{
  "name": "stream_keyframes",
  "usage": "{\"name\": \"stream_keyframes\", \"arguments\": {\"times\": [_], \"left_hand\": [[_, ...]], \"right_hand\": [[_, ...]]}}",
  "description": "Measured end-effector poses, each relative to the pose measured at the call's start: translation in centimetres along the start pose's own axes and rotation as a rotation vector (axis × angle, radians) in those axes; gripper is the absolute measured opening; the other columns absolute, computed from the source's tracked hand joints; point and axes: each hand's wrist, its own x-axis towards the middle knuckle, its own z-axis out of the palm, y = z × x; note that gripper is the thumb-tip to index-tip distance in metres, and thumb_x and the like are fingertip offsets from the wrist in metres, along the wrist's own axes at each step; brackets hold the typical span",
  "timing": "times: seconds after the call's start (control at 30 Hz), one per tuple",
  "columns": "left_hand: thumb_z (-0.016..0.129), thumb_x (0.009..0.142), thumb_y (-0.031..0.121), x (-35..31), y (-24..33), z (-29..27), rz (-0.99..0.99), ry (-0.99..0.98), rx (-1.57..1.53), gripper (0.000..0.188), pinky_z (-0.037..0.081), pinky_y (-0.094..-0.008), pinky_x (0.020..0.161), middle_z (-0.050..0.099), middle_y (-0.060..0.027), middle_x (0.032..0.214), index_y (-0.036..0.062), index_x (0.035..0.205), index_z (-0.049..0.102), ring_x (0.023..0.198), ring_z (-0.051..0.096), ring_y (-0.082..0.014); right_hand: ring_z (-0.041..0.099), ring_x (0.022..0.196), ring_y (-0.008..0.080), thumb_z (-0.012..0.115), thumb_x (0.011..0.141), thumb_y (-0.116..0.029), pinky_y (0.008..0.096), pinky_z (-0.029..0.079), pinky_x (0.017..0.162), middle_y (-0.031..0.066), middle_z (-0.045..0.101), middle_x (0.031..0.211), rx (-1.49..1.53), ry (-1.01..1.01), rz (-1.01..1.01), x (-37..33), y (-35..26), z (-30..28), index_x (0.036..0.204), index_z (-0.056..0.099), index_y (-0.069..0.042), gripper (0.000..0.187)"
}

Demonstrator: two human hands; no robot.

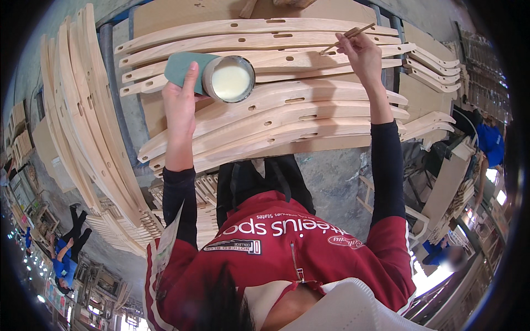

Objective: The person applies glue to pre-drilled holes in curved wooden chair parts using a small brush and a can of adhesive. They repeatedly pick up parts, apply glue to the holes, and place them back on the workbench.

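Note:
My left hand (pixel 181 107) is closed, its thumb lying along a flat teal piece (pixel 179 67). Beside the teal piece, and held with it, is a round cup (pixel 252 74) of cream-coloured liquid (pixel 231 81); whether the two are joined I cannot tell. In a pinch, my right hand (pixel 361 54) has a thin wooden stick (pixel 361 29). The stick's lower end points down at a curved, slotted wooden piece (pixel 298 58), close to one of its slots; contact is unclear. Several similar pale wooden pieces (pixel 276 127) lie in rows under and around both hands.
Brown cardboard (pixel 176 17) covers the work surface beneath the wood. More long curved pieces (pixel 77 99) are stacked at the left, and shorter ends (pixel 433 71) stick out at the right. People in blue (pixel 490 144) are farther off on both sides.

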Motion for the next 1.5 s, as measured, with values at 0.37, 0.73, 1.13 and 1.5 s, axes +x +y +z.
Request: {"name": "stream_keyframes", "arguments": {"times": [0.37, 0.73, 1.13, 1.5], "left_hand": [[0.063, 0.097, 0.031, 0.1, 0.0, -0.7, 0.003, -0.007, -0.031, 0.032, 0.059, -0.0299, 0.062, 0.069, -0.0064, 0.101, 0.0028, 0.112, 0.066, 0.084, 0.067, -0.0129], [0.064, 0.096, 0.031, 1.8, 0.2, 0.3, 0.076, -0.027, -0.02, 0.032, 0.059, -0.0297, 0.063, 0.069, -0.0067, 0.1, 0.003, 0.111, 0.066, 0.083, 0.067, -0.0135], [0.065, 0.096, 0.033, 0.5, 2.9, 1.8, 0.228, -0.104, -0.086, 0.037, 0.059, -0.03, 0.058, 0.07, -0.0067, 0.085, -0.003, 0.098, 0.071, 0.072, 0.066, -0.0124], [0.065, 0.095, 0.037, 0.4, 2.9, 0.8, 0.18, -0.116, -0.142, 0.039, 0.058, -0.0289, 0.058, 0.069, -0.0058, 0.084, -0.0015, 0.098, 0.071, 0.07, 0.065, -0.0109]], "right_hand": [[0.074, 0.075, 0.0141, 0.071, 0.09, -0.027, 0.0254, 0.052, 0.064, 0.0087, 0.073, 0.077, 0.037, -0.057, 0.071, -0.1, -0.2, -0.2, 0.098, 0.07, -0.006, 0.022], [0.072, 0.089, 0.0213, 0.06, 0.098, -0.009, 0.029, 0.058, 0.08, 0.017, 0.072, 0.097, 0.501, -0.036, -0.005, -4.3, -8.5, -3.8, 0.104, 0.062, 0.006, 0.017], [0.071, 0.084, 0.0174, 0.067, 0.093, -0.005, 0.0273, 0.059, 0.077, 0.013, 0.072, 0.089, 0.59, -0.118, -0.052, -9.0, -15.6, 0.8, 0.095, 0.064, 0.005, 0.011], [0.072, 0.09, 0.0226, 0.062, 0.098, -0.015, 0.0316, 0.06, 0.078, 0.0195, 0.07, 0.1, 1.03, -0.147, 0.332, -8.4, -15.7, 1.8, 0.106, 0.058, 0.001, 0.019]]}}
